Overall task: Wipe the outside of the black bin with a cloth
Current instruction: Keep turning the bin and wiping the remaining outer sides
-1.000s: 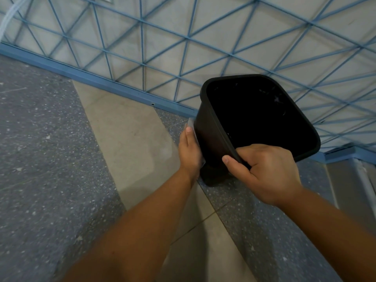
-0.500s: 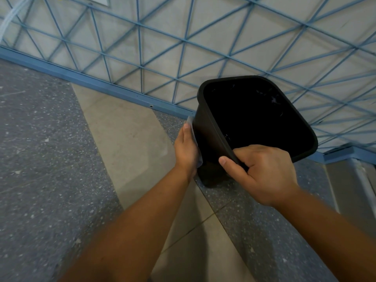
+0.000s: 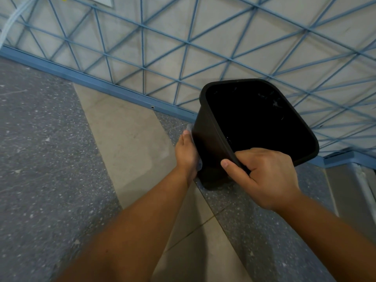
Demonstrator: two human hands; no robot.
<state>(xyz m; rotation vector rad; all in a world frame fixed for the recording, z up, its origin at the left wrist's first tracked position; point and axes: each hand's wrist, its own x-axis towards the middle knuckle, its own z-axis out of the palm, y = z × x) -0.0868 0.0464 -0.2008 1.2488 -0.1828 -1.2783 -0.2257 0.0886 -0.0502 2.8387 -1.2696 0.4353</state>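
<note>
**Against the left wall of the bin, a flat hand with the cloth**

Above the floor of grey speckled stone and beige tiles point(image 3: 126, 137), close to the pale wall with a blue metal grid of triangles point(image 3: 183, 47), the black plastic bin with rounded rectangular rim point(image 3: 211, 151) is held tilted, so that its dark opening looks up toward the camera. Its base is near the floor, but whether it touches the floor I cannot tell.

The right hand point(image 3: 266, 178) grips the near corner of the rim: the thumb lies outside on the wall of the bin and the other fingers are curled over the edge into the inside.

The left hand point(image 3: 187, 153) lies flat on the outer left wall of the bin, with the fingers straight and close together, pointing away from the person. Between this palm and the black wall is the thin whitish cloth point(image 3: 189, 128); only a small pale edge of it shows beyond the fingertips and a little more under the heel of the hand. The hand presses the cloth on the bin and does not curl around it.

Along the foot of the wall runs a blue metal rail point(image 3: 97, 83). At the top left corner a pale translucent hose point(image 3: 10, 23) hangs in front of the grid
</note>
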